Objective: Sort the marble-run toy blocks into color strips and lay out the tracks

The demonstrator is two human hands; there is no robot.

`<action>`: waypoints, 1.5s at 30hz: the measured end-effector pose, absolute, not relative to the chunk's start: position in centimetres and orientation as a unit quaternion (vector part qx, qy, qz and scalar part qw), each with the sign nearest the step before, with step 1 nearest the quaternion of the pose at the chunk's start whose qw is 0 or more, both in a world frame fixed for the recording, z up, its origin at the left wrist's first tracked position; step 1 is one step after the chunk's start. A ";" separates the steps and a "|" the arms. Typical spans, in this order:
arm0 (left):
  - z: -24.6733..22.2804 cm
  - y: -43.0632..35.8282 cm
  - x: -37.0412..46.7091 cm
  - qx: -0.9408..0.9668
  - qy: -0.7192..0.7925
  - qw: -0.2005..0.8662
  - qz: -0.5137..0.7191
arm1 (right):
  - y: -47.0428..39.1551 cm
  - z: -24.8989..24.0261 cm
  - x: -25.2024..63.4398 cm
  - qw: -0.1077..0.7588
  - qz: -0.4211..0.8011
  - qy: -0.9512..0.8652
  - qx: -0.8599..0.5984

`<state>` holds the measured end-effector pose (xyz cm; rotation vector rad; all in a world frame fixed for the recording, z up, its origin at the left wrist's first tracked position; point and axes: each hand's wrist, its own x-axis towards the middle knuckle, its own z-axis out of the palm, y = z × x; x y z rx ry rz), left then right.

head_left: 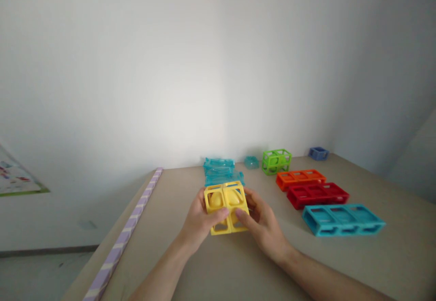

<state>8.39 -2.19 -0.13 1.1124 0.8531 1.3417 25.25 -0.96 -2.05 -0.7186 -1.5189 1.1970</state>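
Between my two hands is a yellow openwork plastic block (226,208), held up above the table and tilted toward me. Square openings cover its faces, and rounded yellow shapes show inside the upper ones. My left hand (200,219) grips its left side, thumb across the front. On the right side my right hand (264,221) grips it likewise, its thumb on the lower front. The other fingers are mostly hidden behind the block. Translucent blue plastic pieces (220,171) lie just beyond it.
To the right lie a teal frame block (344,224), a dark red one (318,195) and an orange one (301,179). Farther back are a green block (276,161), a small translucent blue piece (251,162) and a blue-violet block (319,154). A purple-and-white strip (126,233) edges the table's left.
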 end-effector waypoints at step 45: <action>-0.4 -2.3 7.2 0.533 0.418 0.423 0.602 | -1.1 -1.9 25.1 0.475 0.511 -0.642 -0.317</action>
